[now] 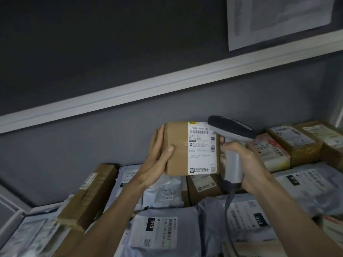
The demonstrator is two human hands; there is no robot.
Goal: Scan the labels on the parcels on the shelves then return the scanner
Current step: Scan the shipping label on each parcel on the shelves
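My left hand (159, 154) grips a small brown cardboard parcel (179, 151) by its left side, thumb on the front face, holding it up above the shelf. A white shipping label (202, 148) with barcodes covers the parcel's right part and faces me. My right hand (246, 162) grips the handle of a grey and black barcode scanner (233, 143). The scanner's head sits just right of the label's top edge, almost touching the parcel. A dark cable (227, 206) hangs down from the scanner's handle.
The shelf below is packed with grey plastic mailers (154, 232) and brown boxes (295, 143), most bearing labels. A long brown box (89, 195) lies at the left. A white shelf rail (167, 84) runs diagonally above, with a paper sheet (278, 19) on the dark wall.
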